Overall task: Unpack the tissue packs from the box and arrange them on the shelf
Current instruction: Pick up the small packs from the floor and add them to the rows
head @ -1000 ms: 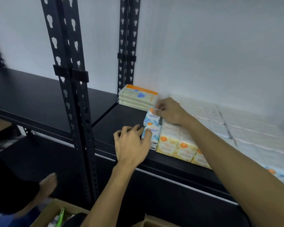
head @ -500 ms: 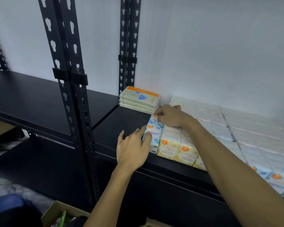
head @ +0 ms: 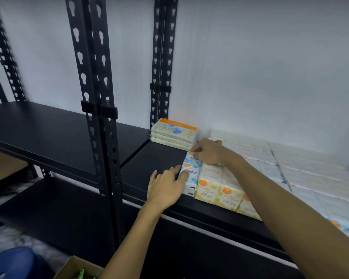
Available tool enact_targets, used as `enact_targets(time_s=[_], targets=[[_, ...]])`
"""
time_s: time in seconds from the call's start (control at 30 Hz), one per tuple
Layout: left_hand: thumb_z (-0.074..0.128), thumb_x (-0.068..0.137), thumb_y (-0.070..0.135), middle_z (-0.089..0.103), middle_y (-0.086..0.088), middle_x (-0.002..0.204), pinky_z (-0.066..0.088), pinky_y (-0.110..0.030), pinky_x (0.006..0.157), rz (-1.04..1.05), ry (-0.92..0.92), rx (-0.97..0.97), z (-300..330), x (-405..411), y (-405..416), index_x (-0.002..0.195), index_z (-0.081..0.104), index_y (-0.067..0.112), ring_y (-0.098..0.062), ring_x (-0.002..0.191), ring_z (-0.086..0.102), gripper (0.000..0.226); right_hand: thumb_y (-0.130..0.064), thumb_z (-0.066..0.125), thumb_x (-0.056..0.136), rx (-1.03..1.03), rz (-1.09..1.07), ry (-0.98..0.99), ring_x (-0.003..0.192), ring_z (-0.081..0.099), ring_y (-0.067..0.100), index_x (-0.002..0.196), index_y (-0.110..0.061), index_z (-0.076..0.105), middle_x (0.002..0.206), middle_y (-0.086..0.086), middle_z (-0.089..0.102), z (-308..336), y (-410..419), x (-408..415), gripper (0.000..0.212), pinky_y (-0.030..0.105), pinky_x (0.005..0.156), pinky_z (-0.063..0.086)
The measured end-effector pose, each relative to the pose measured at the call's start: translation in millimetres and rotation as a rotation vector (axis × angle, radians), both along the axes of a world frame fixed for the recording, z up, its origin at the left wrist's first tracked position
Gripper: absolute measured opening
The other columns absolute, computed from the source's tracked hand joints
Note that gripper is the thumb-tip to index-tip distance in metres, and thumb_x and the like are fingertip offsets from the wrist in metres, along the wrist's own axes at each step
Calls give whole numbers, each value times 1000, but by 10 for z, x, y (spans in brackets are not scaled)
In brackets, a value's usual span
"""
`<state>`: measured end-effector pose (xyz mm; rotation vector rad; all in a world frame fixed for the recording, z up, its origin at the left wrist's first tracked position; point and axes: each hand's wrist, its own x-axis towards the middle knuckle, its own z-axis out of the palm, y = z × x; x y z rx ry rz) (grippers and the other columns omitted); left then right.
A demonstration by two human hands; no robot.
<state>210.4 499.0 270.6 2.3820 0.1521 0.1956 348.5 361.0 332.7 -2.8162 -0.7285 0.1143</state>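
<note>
Black powder-coated steel makes up the shelf (head: 153,158), a flat matte board hung between slotted uprights (head: 93,97) punched with keyhole cut-outs, the whole rack set against a pale, smooth wall (head: 260,67). On the board stand small blue-and-white plastic-wrapped tissue packs (head: 190,168), soft-cornered bricks in glossy film, two of them one behind the other at the left end of the front row. The left hand (head: 166,190) lies beside them with fingers nearly straight, its fingertips (head: 184,174) pressing the near pack's left face, grasping nothing. The right hand (head: 209,151) reaches over from the other side with fingers curled down on the farther pack's top; whether it pinches the wrapper or only pushes I cannot tell. Just right of the blue packs sit cream-yellow tissue packs with orange dots (head: 218,194), shoulder to shoulder along the shelf's front edge, and behind them spreads a wide, level field of pale wrapped tissue packs (head: 290,168) running to the wall. At the back, by the rear upright, rests a short stack of flat cream packets with an orange band (head: 173,132), well apart from the hands. Below, at the bottom edge, shows the corner of a brown cardboard box (head: 73,266) with its flaps open, and beside it a rounded blue plastic object (head: 12,262) on a mottled grey floor (head: 18,234).
</note>
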Motion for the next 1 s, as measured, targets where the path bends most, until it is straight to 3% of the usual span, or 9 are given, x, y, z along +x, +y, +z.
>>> enact_targets(time_s=[0.1, 0.2, 0.3, 0.43, 0.53, 0.63, 0.8, 0.9, 1.0], targets=[[30, 105, 56, 47, 5, 155, 14, -42, 125, -70, 51, -129, 61, 36, 80, 152, 45, 27, -19, 145, 39, 57, -25, 54, 100, 30, 13, 41, 116, 53, 15, 131, -25, 67, 133, -5, 65, 47, -31, 10, 34, 43, 115, 28], [34, 105, 55, 58, 5, 143, 32, -28, 105, -75, 25, -321, 161, 72, 187, 142, 57, 24, -8, 127, 47, 54, -23, 59, 99, 209, 11, 57, 129, 54, 21, 133, -18, 65, 142, 2, 60, 84, -89, 68, 35, 36, 111, 39], [36, 105, 53, 57, 4, 143, 31, -26, 98, -34, -20, -297, 243, 247, 326, 145, 54, 24, -14, 136, 46, 52, -18, 59, 99, 300, -6, 31, 121, 60, 19, 129, -14, 66, 135, 5, 65, 91, -163, 148, 31, 27, 99, 45], [42, 105, 47, 62, 4, 123, 38, -27, 93, 26, -45, -258, 208, 645, 538, 135, 59, 22, -19, 126, 54, 43, -16, 59, 99, 299, -9, 14, 110, 64, 16, 123, -13, 69, 122, 3, 70, 84, -201, 267, 27, 20, 88, 44], [51, 104, 34, 59, -4, 131, 37, -25, 92, 152, -185, -248, 82, 929, 655, 136, 56, 15, -18, 122, 54, 37, -14, 58, 98, 267, -3, -5, 103, 65, 17, 119, -15, 69, 115, 4, 71, 94, -188, 370, 24, 20, 84, 46], [54, 103, 27, 52, -7, 135, 35, -24, 95, 305, -396, -284, 92, 1145, 760, 137, 52, 12, -18, 125, 49, 37, -14, 60, 97, 212, 7, -22, 102, 64, 18, 123, -16, 65, 119, 5, 67, 114, -137, 489, 27, 24, 86, 49], [51, 104, 42, 38, -10, 156, 33, -38, 115, 337, -347, -383, 145, 1511, 911, 155, 33, 13, -25, 144, 35, 62, -35, 72, 92, 196, 42, -58, 109, 50, 16, 142, -21, 48, 126, 1, 46, 190, 46, 663, 58, 26, 88, 40], [49, 103, 47, 48, -9, 148, 41, -32, 101, 297, -297, -393, 124, 1676, 931, 155, 34, 13, -23, 133, 48, 64, -46, 77, 85, 153, 67, -83, 117, 46, 18, 148, -24, 42, 133, 2, 41, 133, 195, 804, 76, 33, 102, 43], [49, 102, 51, 58, -3, 129, 41, -29, 88, 261, -264, -319, 77, 1784, 984, 141, 51, 16, -16, 116, 54, 53, -44, 78, 84, 128, 52, -95, 126, 45, 24, 146, -25, 47, 137, 5, 42, -9, 295, 940, 72, 40, 109, 41]])
